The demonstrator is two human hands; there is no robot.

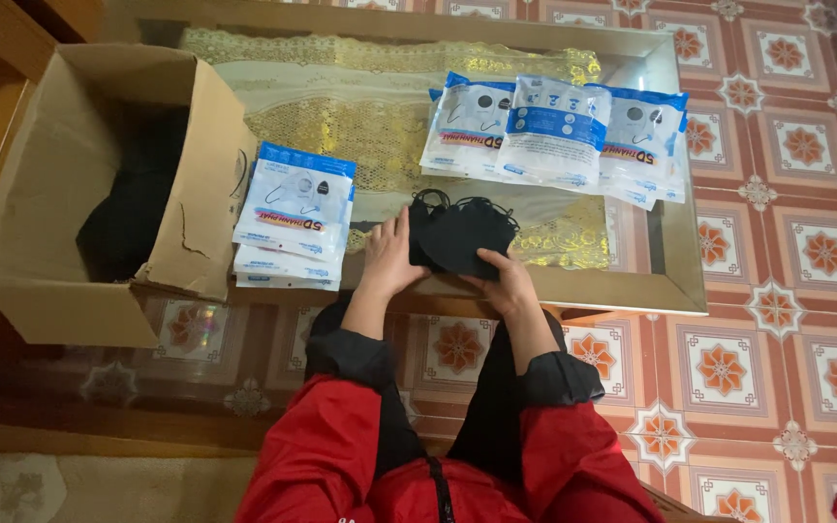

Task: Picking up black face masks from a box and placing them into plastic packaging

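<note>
Both hands, left hand and right hand, grip black masks between them.

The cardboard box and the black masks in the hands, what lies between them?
A stack of white-and-blue packets on the glass table, seen in the head view.
</note>
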